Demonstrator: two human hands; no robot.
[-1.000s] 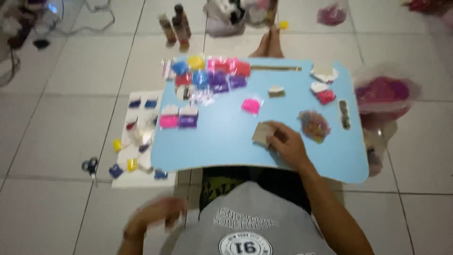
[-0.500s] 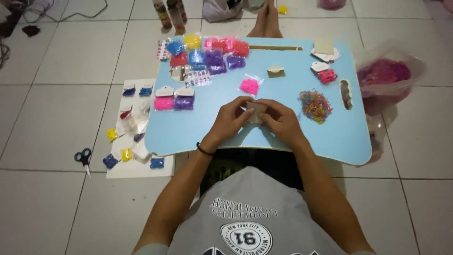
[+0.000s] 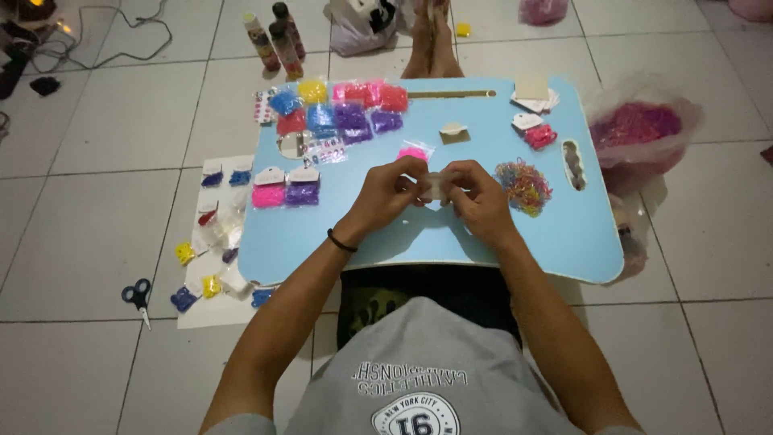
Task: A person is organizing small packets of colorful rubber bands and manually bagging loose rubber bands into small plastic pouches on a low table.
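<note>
Pale blue table (image 3: 555, 234): a low lap table with rounded corners, set on a white tiled floor (image 3: 88, 201) over the person's legs.
Left hand (image 3: 388, 192): held above the middle of the table; the fingers (image 3: 409, 171) are curled and pinched on the left edge of a small clear packet (image 3: 436, 186). A dark band is worn at the wrist.
Right hand (image 3: 481, 198): placed just beside the left hand; its fingers are closed on the right edge of the same packet.
Small clear packet: held between both hands, lifted slightly over the table centre; its contents cannot be made out.
Pink bag (image 3: 414, 152): laid on the table just beyond the hands.
Heap of mixed-colour bands (image 3: 523, 185): lying on the table to the right of the right hand, near but apart from it.
Row of coloured bags (image 3: 338, 109): blue, yellow, pink, red and purple, grouped at the far left of the table.
Pink and purple bags (image 3: 286, 193): two carded bags near the left edge of the table.
White sheet (image 3: 211, 242): spread on the floor left of the table, with small coloured bags on it.
Scissors (image 3: 137, 296): blue-handled, on the floor, well apart from the table.
Plastic bag (image 3: 636, 133): translucent, with pink contents, on the floor at the table's right.
</note>
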